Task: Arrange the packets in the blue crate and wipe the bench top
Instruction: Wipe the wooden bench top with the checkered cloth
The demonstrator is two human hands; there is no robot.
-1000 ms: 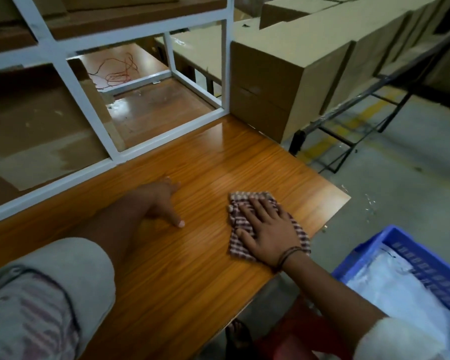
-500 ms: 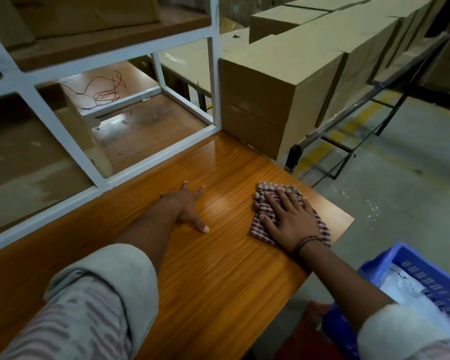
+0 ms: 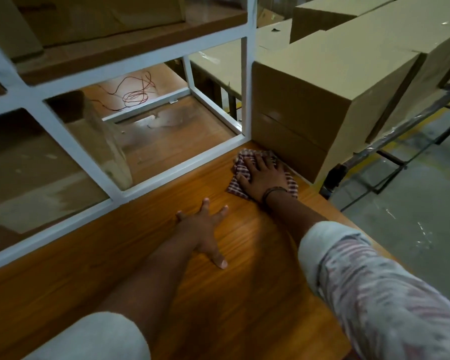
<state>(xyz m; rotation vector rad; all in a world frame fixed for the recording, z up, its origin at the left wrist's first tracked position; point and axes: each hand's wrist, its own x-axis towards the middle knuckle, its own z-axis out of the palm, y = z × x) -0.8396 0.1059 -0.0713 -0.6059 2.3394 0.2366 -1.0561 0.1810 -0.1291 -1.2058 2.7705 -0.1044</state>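
Note:
My right hand (image 3: 264, 176) presses flat on a red-and-white checked cloth (image 3: 236, 187) at the far right corner of the wooden bench top (image 3: 231, 294), close against a cardboard box. My left hand (image 3: 205, 229) rests palm down on the bench with fingers spread, nearer to me and left of the cloth, holding nothing. The blue crate and the packets are out of view.
A white metal frame (image 3: 177, 170) with glass panels borders the bench's far side, with red wire (image 3: 135, 92) behind it. Large cardboard boxes (image 3: 330, 105) stand on a rack just past the bench's right end. Grey floor (image 3: 413, 203) lies to the right.
My right hand has slid the cloth away from me to the far corner by the box. My left hand stays flat on the bench. The view shifted and the blue crate left the frame.

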